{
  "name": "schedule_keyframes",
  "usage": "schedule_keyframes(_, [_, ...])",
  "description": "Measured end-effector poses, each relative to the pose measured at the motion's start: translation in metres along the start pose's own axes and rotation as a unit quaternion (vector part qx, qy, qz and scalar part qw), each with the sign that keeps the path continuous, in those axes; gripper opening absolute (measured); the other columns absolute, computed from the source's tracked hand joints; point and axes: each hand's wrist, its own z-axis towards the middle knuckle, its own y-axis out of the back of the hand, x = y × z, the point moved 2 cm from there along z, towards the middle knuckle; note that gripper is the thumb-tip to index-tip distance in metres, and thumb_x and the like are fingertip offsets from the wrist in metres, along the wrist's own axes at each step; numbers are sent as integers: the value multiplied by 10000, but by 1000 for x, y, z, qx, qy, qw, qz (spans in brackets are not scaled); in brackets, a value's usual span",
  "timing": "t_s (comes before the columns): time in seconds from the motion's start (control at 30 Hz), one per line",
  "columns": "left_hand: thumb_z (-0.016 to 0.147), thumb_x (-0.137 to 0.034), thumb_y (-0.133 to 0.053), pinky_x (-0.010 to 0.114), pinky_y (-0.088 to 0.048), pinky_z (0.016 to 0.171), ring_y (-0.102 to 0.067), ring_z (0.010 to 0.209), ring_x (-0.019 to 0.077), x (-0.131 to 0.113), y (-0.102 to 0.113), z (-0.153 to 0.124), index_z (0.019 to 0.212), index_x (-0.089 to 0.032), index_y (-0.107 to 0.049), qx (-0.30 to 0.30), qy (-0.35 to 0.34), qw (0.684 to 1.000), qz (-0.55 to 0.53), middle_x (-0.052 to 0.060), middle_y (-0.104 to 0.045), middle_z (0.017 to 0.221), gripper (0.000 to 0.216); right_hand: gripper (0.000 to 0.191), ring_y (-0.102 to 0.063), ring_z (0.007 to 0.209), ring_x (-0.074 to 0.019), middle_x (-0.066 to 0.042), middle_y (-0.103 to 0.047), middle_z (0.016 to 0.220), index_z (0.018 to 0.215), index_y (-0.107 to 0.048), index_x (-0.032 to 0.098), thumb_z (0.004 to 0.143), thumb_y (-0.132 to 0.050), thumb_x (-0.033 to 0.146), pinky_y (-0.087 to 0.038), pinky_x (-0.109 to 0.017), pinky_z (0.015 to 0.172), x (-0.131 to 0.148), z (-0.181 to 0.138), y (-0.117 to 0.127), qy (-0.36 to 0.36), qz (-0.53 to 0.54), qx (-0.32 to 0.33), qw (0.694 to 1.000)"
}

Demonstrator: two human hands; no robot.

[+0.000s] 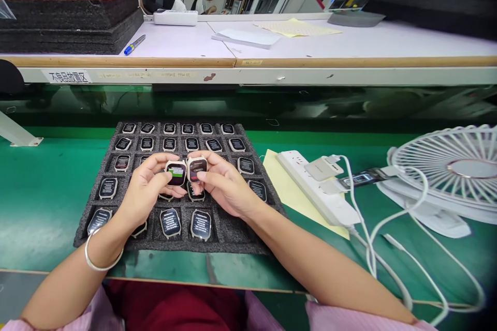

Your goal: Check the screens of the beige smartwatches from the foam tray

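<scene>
My left hand (143, 191) is closed on a smartwatch body with a lit screen (176, 172). My right hand (225, 186) is closed on a second smartwatch body with a dark reddish screen (197, 168). Both watches are held side by side, touching, just above a dark grey foam tray (229, 235) on the green bench. The tray holds several more watch bodies in rows of pockets, such as one (201, 224) near its front edge. A silver bangle (101, 258) circles my left wrist.
A white power strip (310, 186) with plugged chargers and trailing white cables lies on a yellow sheet (283, 191) right of the tray. A white fan (450, 170) lies at the far right. A raised shelf (248, 62) holds foam stacks, papers and a blue marker (134, 44). A person sits far behind.
</scene>
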Motion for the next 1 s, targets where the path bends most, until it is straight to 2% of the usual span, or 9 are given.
schedule_keyframes(0.1, [1007,-149,-538,318,-612,686,-660,723,292,-1,1,0,1202,-98,-526,6,-4,1000,3,96,-586,1059,202,373,-562,721,-189,-81,-518,1019,1235,-491,104,964,-706,242,-493,-214,680,-1,0,1,-7,-3,0,1000])
schedule_keyframes(0.33, [985,-179,-649,271,-610,631,-666,679,279,4,1,1,1182,-107,-553,-19,-12,1000,14,106,-590,1084,231,364,-557,710,-186,-76,-525,973,1257,-478,93,1019,-691,269,-480,-212,677,-4,1,3,4,-31,0,1000])
schedule_keyframes(0.63, [941,-223,-686,298,-609,655,-665,707,303,2,1,2,1194,-93,-559,-25,-2,1000,5,142,-591,1108,312,411,-561,725,-191,-86,-535,1001,1261,-471,89,942,-700,212,-481,-217,680,-5,1,4,8,-14,-4,1000])
schedule_keyframes(0.8, [821,-325,-925,426,-643,571,-656,676,391,-12,-2,1,1251,-194,-578,-71,52,996,-21,115,-577,1052,568,492,-573,785,-191,-91,-529,1060,1331,-440,89,946,-722,211,-481,-206,719,-6,0,5,4,-15,-14,1000])
schedule_keyframes(0.9, [804,-347,-975,423,-638,541,-651,673,405,-25,-5,-9,1298,-215,-559,-68,90,992,-54,113,-562,1033,659,570,-579,908,-218,-115,-486,1175,1429,-359,109,997,-718,208,-492,-221,780,-7,0,3,8,-19,14,1000])
schedule_keyframes(1.0, [806,-362,-1005,409,-624,540,-645,690,412,-40,-11,-27,1322,-227,-553,-52,107,988,-93,107,-560,1001,700,520,-578,919,-215,-101,-454,1199,1447,-374,141,1039,-692,193,-497,-236,818,-7,1,0,12,-32,41,999])
